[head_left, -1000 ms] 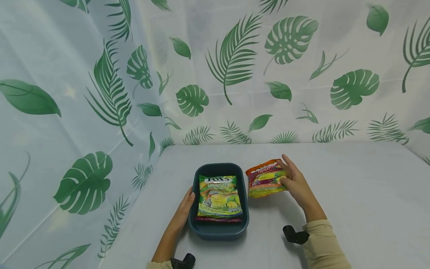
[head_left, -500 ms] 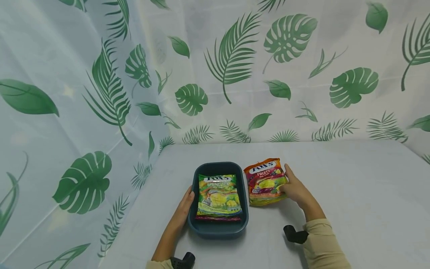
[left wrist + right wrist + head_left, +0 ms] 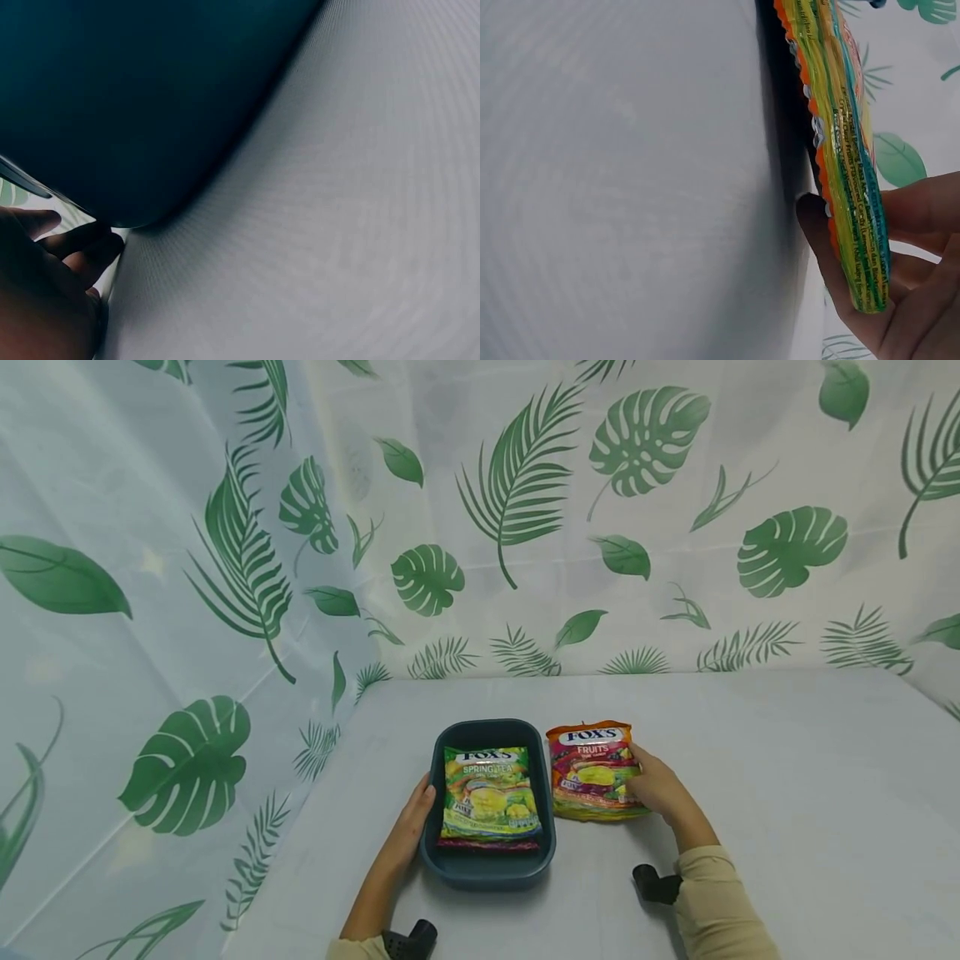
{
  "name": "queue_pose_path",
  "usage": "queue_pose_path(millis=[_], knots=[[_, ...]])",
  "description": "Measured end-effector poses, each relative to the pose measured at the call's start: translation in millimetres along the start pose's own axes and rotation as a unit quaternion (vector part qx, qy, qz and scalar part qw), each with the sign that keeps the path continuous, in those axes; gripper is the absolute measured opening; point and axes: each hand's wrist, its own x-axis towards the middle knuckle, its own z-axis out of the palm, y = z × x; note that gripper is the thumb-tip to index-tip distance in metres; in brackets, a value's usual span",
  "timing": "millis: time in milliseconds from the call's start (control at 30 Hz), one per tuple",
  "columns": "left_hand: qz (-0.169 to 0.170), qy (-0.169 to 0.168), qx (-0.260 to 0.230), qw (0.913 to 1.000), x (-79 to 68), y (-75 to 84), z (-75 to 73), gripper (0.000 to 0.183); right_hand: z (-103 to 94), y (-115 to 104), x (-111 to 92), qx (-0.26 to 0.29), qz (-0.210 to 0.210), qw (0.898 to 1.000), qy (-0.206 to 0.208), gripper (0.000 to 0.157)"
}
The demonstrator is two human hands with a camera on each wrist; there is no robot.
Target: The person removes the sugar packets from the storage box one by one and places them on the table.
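My right hand (image 3: pixel 660 783) grips the right side of a red and orange Fox's Fruits candy bag (image 3: pixel 592 768). In the right wrist view the bag (image 3: pixel 847 165) is seen edge-on, tilted above the white surface, with the thumb on one face and fingers on the other. A dark blue plastic bin (image 3: pixel 487 870) stands to the left of it. Inside lies a green Fox's Spring Tea candy bag (image 3: pixel 489 797), with a dark red edge of another packet (image 3: pixel 487 843) showing beneath. My left hand (image 3: pixel 408 827) rests against the bin's left outer wall, fingertips at its side (image 3: pixel 97 251).
A white cloth-covered table (image 3: pixel 810 810) extends to the right of the bin. White curtains with green leaf prints (image 3: pixel 525 527) rise behind and at the left. Black wrist cameras (image 3: pixel 656 885) sit on both forearms.
The right hand has tipped the Fruits bag so its front turns up into view and lowered it beside the bin. The left hand and the bin have stayed in place.
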Motion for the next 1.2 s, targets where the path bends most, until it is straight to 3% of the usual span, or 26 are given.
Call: queue_pose_path(millis=[267,500,767,1033,1200], knots=[[0.016,-0.004,-0.001,0.9999,1.8,-1.9,0.0,0.066,2.3,-3.3,0.6,-0.061,-0.016,0.998,0.020,0.073],[0.012,-0.004,-0.010,0.9999,2.6,-2.5,0.2,0.066,11.1,-20.3,-7.2,-0.148,-0.076,0.984,0.058,0.066],[0.007,-0.007,-0.013,0.9999,3.5,-4.0,-1.1,0.067,33.2,-52.4,-23.9,-0.129,-0.168,0.975,0.062,0.067],[0.015,-0.015,-0.022,0.9995,0.8,-0.9,-0.2,0.066,53.9,-63.5,-27.5,-0.086,-0.197,0.975,0.057,0.072],[0.007,-0.009,-0.014,0.9998,0.8,-0.5,-0.7,0.066,72.5,-72.3,-32.4,-0.043,-0.265,0.960,0.079,0.072]])
